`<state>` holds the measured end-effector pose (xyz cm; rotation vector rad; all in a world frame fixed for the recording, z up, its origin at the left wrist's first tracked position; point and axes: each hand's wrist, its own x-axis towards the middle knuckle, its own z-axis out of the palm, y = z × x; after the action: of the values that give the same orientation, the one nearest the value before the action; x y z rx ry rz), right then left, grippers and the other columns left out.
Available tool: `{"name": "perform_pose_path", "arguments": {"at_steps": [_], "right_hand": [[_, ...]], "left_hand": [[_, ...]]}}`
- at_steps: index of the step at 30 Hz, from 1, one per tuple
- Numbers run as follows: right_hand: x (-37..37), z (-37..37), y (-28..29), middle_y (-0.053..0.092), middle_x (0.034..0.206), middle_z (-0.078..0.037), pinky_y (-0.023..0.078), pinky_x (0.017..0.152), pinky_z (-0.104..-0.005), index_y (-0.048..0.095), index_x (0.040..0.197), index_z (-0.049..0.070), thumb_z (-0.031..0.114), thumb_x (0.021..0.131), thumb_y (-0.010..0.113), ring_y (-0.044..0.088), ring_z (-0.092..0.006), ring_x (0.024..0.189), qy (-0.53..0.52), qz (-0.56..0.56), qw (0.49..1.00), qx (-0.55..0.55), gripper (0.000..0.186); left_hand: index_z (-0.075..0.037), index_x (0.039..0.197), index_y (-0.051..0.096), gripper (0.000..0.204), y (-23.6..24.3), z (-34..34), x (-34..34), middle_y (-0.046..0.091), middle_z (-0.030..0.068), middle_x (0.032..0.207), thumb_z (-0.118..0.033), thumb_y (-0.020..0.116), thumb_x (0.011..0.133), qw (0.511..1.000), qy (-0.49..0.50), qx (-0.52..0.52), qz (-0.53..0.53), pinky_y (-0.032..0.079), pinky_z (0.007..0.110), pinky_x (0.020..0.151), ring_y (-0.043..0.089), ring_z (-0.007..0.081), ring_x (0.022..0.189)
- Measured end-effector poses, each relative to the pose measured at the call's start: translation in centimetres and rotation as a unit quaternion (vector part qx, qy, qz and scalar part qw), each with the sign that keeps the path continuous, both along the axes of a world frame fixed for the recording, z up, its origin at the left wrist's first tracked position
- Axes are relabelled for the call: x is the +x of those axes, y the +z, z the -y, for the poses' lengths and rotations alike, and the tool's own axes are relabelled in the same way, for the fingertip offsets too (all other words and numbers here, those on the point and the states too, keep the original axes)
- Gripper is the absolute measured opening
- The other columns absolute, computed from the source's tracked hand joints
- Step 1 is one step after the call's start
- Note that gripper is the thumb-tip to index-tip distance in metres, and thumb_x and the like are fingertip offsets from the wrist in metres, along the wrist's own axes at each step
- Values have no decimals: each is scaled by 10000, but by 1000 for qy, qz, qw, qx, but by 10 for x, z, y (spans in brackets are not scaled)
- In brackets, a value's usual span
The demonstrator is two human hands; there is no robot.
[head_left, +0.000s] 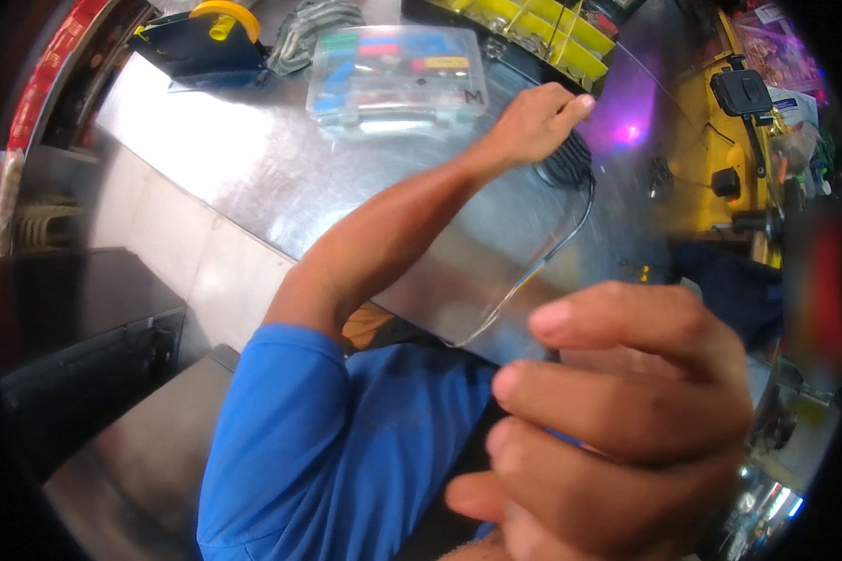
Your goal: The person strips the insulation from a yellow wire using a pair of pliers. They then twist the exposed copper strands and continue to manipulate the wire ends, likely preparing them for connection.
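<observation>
My left arm reaches across the metal tabletop (pixel 346 201), and my left hand (pixel 541 123) is closed over the top of a black, round, ribbed device (pixel 569 166). Its fingers are partly hidden, with the thumb pointing right. From the device a dark cable (pixel 582 224) runs down toward me and ends in thin, separate wires (pixel 500 313) at the table's near edge. Large and close to the camera, my right hand (pixel 627 411) has loosely curled fingers with gaps between them. Nothing shows in it.
Beyond my left arm lies a clear plastic case (pixel 398 79) of colourful small parts. Behind it are a grey glove (pixel 313 33) and a yellow-green compartment tray (pixel 510 28). A black holder with a yellow roll (pixel 225 19) stands at back left. A purple glow (pixel 631 131) lights the table's right side.
</observation>
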<state>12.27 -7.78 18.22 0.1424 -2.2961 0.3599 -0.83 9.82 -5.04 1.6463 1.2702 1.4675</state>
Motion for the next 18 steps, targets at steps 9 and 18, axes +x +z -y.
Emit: {"name": "perform_pose_path", "arguments": {"at_steps": [9, 18], "right_hand": [[1, 8, 5, 630, 822, -34, 576, 733, -431, 651, 876, 104, 171, 802, 781, 660, -209, 729, 14, 30, 999, -6, 163], [-40, -3, -71, 614, 781, -38, 551, 739, -397, 668, 848, 88, 172, 810, 774, 626, -204, 710, 81, 138, 984, -81, 140]], "left_hand": [[-3, 1026, 776, 545, 4, -5, 2, 715, 200, 987, -492, 538, 1066, 1000, -7, -9, -13, 537, 430, 871, 698, 341, 961], [-10, 1014, 770, 486, -4, -5, 4, 711, 201, 984, -453, 575, 1048, 1000, 3, 28, 1, 537, 458, 860, 690, 371, 951]]}}
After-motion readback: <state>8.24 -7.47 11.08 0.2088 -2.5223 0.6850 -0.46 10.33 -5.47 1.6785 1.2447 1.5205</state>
